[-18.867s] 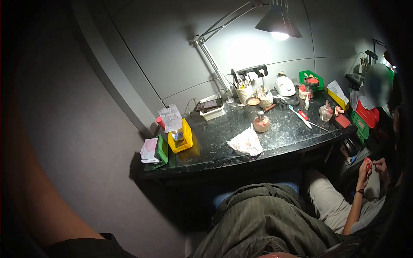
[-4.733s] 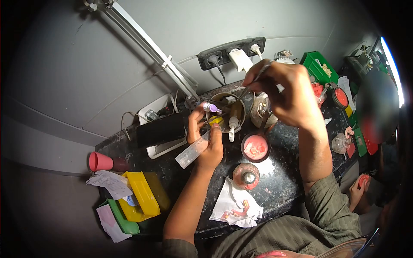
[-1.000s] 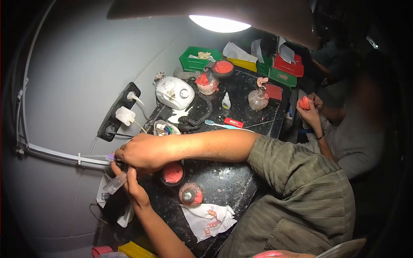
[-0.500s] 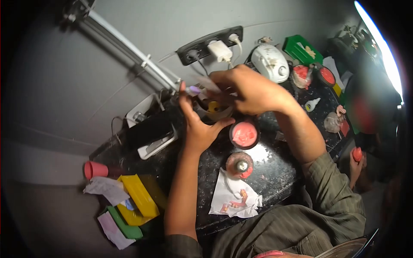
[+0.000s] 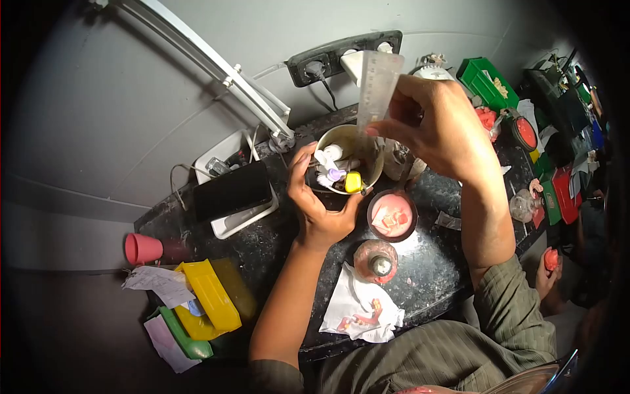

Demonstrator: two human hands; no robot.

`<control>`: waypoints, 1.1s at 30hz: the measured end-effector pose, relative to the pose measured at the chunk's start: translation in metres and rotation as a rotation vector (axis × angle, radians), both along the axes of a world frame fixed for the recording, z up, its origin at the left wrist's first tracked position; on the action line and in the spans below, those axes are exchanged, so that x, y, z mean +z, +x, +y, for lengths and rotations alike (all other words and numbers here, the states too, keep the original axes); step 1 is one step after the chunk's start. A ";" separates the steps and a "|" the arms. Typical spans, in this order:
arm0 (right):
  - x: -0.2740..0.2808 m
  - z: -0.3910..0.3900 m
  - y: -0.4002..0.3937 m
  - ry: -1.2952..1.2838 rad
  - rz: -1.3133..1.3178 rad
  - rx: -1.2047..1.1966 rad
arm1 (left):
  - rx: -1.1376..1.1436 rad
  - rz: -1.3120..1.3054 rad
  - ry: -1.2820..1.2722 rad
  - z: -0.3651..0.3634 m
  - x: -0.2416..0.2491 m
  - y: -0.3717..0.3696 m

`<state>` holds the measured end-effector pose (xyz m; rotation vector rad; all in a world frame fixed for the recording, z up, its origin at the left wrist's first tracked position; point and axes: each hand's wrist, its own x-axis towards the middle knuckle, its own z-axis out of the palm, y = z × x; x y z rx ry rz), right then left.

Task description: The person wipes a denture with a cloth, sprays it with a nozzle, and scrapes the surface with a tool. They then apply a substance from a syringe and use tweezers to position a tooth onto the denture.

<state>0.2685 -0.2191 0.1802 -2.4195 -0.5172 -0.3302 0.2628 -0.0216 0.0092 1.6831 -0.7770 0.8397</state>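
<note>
My left hand curls round the near left side of a round tub, thumb and fingers on its outer wall. Inside the tub are several small bottles, including one with a yellow cap and one with a purple tip. Above the tub's far right rim, my right hand pinches a clear ruler held upright. A dark-rimmed bowl of pink material sits just right of the tub. Closer to me stand a glass jar with a metal top and a white paper bearing a pink denture-like piece.
A black phone rests on a white tray at left. Yellow and green bins and a pink cup lie beyond. A lamp arm crosses upper left. Another person's hand holds something red at right.
The right hand has risen and shifted right, bringing the ruler into clear sight above the tub. My left hand now wraps the tub more closely. The view has shifted slightly.
</note>
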 end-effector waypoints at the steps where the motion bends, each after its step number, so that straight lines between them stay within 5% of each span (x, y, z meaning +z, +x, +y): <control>1: 0.006 0.004 -0.007 -0.177 0.063 -0.161 | 0.009 -0.007 -0.010 -0.001 0.000 0.000; 3: -0.004 0.006 -0.009 -0.109 0.043 -0.140 | 0.017 -0.010 -0.016 -0.003 0.003 -0.001; 5: -0.010 0.004 -0.008 -0.183 0.084 0.232 | 0.053 0.022 -0.064 -0.006 0.006 -0.004; 10: -0.022 0.004 -0.001 -0.274 0.130 0.390 | 0.105 0.023 -0.008 -0.006 -0.003 -0.002; 20: -0.023 0.011 0.003 -0.314 0.018 0.347 | 0.174 0.200 -0.044 -0.007 0.003 -0.003; 22: -0.007 0.006 -0.008 -0.228 -0.037 0.259 | 0.148 0.171 -0.064 -0.009 0.008 -0.003; 25: 0.019 -0.012 -0.032 0.276 -0.162 -0.030 | 0.152 0.280 -0.027 -0.007 0.009 -0.004; 29: 0.034 -0.041 -0.055 0.788 -0.175 0.090 | 0.424 0.202 0.264 -0.002 0.061 -0.036; 33: 0.034 -0.027 -0.090 0.954 -0.359 0.127 | 0.358 0.264 0.107 -0.005 0.103 -0.097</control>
